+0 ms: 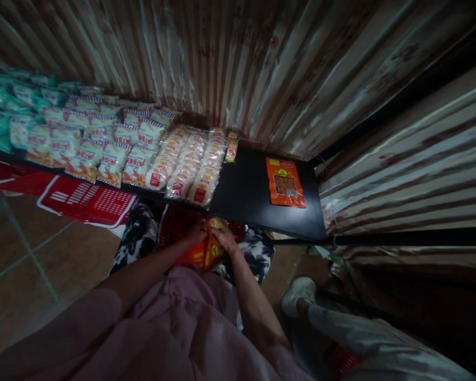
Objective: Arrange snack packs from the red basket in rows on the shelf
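Close to the front edge of the black shelf, my left hand and my right hand meet over a red basket at my lap. Between them is a small yellow snack packet, and the fingers of both hands are closed on it. Its print is too blurred to read. Orange packets with yellow marks lie in the basket beneath my hands. On the shelf, another small yellow packet sits beside rows of clear-wrapped round crackers. Farther right lies a flat orange snack bag.
The black shelf also carries white snack bags and green bags at left. Red baskets stand below it. Pleated curtain hangs behind. Another person's leg and shoe are at lower right.
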The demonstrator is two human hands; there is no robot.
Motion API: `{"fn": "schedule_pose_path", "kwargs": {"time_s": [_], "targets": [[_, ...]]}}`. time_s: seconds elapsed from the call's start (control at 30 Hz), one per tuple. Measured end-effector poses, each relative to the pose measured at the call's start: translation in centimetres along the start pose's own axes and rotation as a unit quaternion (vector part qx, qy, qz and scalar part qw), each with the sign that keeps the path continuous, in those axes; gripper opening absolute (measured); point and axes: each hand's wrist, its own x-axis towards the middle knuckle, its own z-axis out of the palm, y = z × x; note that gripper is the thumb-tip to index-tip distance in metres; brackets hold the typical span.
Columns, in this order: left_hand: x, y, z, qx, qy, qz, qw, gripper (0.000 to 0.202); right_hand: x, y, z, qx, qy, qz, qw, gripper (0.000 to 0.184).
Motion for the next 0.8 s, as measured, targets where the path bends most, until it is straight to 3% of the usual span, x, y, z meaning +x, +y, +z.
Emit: {"fn": "schedule_pose_path", "kwargs": {"time_s": [0.17,0.33,0.47,0.67,0.8], "targets": [[-3.6,-0.9,-1.9,-0.067,0.076,-0.035,0.994,0.031,-2.4,-1.9,1.7,-0.201,-0.085,-0.123,0.968,0.033],[-5.8,-1.3,-4.3,-0.220,0.087,-0.122,0.964,0.018,-4.2,-2.3,5.0,-0.315,-0.083,-0.179,0.928,0.055],[-6.4,-0.7,-5.7,-0.276,0.104,-0.156,0.943,0.017,-4.7,-2.1,6.1,-0.314,-0.064,-0.202,0.925,0.055],[-6.7,-0.1,-5.2,-0.251,0.112,-0.141,0.951,0.018,-5.3,-2.2,5.8,-0.275,-0.023,-0.241,0.930,0.038],[-6.5,0.3,-4.7,-0.214,0.120,-0.131,0.961,0.019,-5.8,-2.0,6.4,-0.182,0.017,-0.212,0.960,0.036]]}}
